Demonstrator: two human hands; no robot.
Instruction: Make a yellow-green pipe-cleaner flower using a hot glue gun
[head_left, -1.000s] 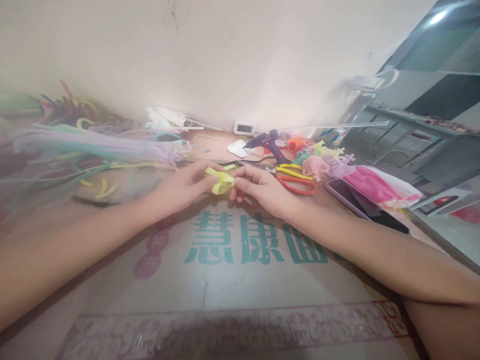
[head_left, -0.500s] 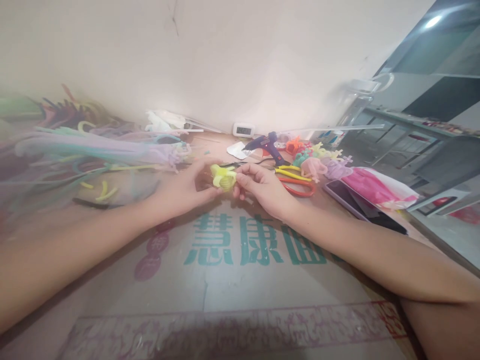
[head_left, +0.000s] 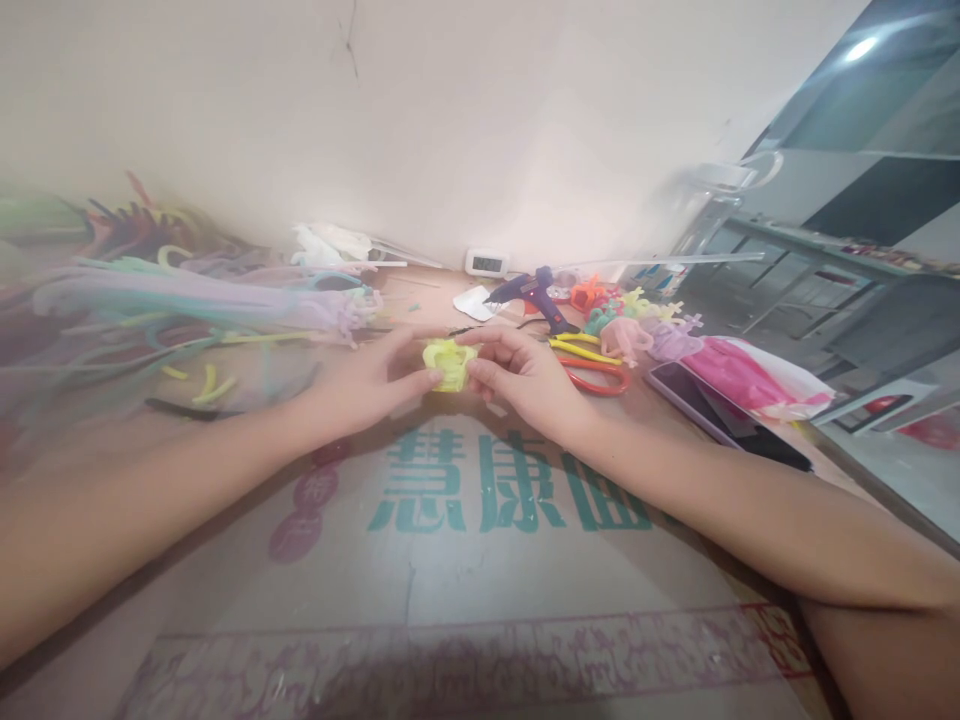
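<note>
- Pink-and-white bag [head_left: 757, 380] out to the right of the right hand [head_left: 529, 385], something bright pink showing in it; can't tell what.
- Clear container [head_left: 705, 215] with a handle, well beyond and right of the same hand. Contents too blurred to read.
- Yellow piece [head_left: 450, 366] is between the two hands, right at the fingertips, raised over the printed sheet [head_left: 450, 590].
- Left hand [head_left: 379, 370]: pinching the piece from its left side, thumb at the near edge.
- Right hand: thumb and fingers closed on its right side.
- Glue gun [head_left: 544, 297] just beyond the right hand; yellow handle [head_left: 589, 349] and red handle [head_left: 624, 377] right beside it. Working ends hidden behind the hand.
- Phone [head_left: 724, 418] farther right, near the bag.
- Pastel stem bundle [head_left: 225, 295] beyond the left forearm [head_left: 210, 460], short yellow bits [head_left: 208, 384] nearer to it.
- Far side of the piece: covered by fingers. Everything past the left forearm smears out; both arms run out of view.
</note>
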